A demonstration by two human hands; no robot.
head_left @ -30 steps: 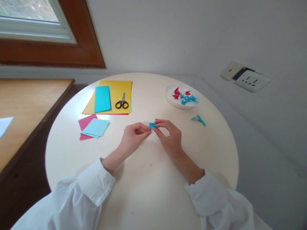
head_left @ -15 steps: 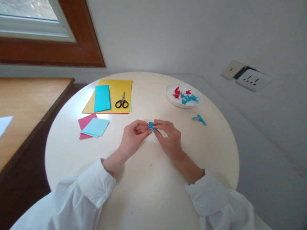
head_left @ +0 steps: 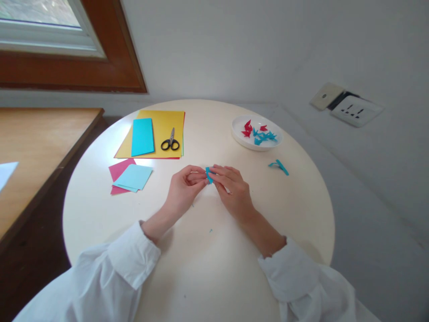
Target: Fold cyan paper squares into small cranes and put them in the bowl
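Between my two hands, over the middle of the round table, is a small folded piece of blue paper (head_left: 209, 175). My left hand (head_left: 186, 184) pinches its left side between thumb and fingers. From the right, my right hand (head_left: 233, 190) closes on the same paper, its fingers covering much of it. To the right lie blue paper strips (head_left: 279, 166), apart from my hand. Behind them a white dish (head_left: 240, 142) holds several small folded paper figures, red ones (head_left: 247, 129) and blue ones (head_left: 264, 136).
At the back left, yellow sheets (head_left: 164, 120) carry a blue paper stack (head_left: 142, 137) and black-handled scissors (head_left: 170, 142). Light blue squares (head_left: 134, 177) overlap pink squares (head_left: 121, 169) nearer me. Tiny blue scraps dot the white table (head_left: 208, 273). A wooden table (head_left: 43, 134) stands left.
The blue paper has turned and shifted slightly left between my fingers. My right fingers have moved left and now cover more of it.
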